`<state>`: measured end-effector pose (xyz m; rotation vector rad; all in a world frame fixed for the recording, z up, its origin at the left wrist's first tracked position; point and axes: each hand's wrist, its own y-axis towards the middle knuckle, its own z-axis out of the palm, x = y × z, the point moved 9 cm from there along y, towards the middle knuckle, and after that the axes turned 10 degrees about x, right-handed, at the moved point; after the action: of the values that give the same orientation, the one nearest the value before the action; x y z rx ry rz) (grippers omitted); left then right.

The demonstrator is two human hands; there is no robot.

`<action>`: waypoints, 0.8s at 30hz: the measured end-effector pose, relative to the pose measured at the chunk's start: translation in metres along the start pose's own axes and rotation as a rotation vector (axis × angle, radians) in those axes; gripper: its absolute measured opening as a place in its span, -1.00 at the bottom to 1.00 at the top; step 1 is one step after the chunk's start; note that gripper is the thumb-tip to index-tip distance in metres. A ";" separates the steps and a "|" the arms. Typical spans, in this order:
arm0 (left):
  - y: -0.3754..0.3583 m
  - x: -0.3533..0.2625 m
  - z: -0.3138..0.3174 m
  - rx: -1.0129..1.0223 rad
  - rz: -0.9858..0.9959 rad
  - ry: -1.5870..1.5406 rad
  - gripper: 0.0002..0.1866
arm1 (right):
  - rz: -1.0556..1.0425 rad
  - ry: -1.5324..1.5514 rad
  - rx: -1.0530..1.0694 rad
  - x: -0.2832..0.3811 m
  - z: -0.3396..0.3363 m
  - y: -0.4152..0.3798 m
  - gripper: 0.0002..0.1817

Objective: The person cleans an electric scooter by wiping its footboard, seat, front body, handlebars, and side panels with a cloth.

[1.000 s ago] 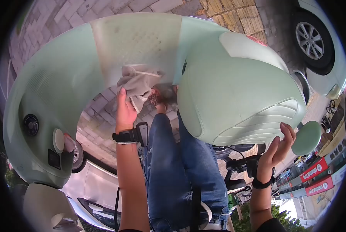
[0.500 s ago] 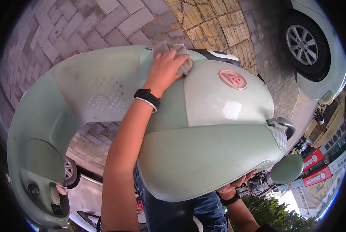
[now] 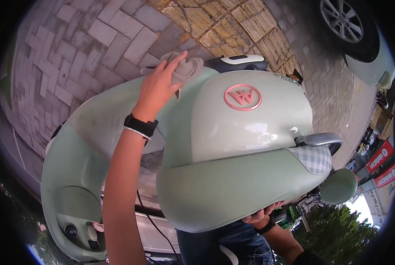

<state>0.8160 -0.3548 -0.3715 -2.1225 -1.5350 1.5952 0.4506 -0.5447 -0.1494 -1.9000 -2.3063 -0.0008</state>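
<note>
A grey cloth (image 3: 189,70) is bunched in my left hand (image 3: 159,86), over the upper edge of the pale green scooter body (image 3: 179,119). My left fingers are partly bent round the cloth, and a dark band circles that wrist. Low on the right, my right hand (image 3: 261,216) has its fingers curled against the lower edge of the scooter's green seat (image 3: 232,190); part of that hand is hidden behind the seat. Between them lies a cream panel (image 3: 250,128) with a pink round emblem (image 3: 243,97).
A silver grab rail (image 3: 319,139) and a round green mirror (image 3: 338,186) project at the right. A parked car's wheel (image 3: 342,20) stands at the upper right on brick paving (image 3: 104,31). Jeans-clad legs (image 3: 226,247) are below the seat.
My left hand and the cloth have shifted left in view, and the cloth looks more lifted from the surface. The scooter appears turned in the view. My right hand remains at the seat edge.
</note>
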 end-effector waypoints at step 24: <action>-0.163 0.091 0.138 0.607 -0.164 0.098 -0.43 | -0.067 0.128 0.138 0.015 -0.004 0.023 -0.38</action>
<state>0.6013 -0.2718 -0.4033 -1.6669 -0.9889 1.6034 0.4705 -0.5264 -0.1458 -1.7048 -2.2230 0.0280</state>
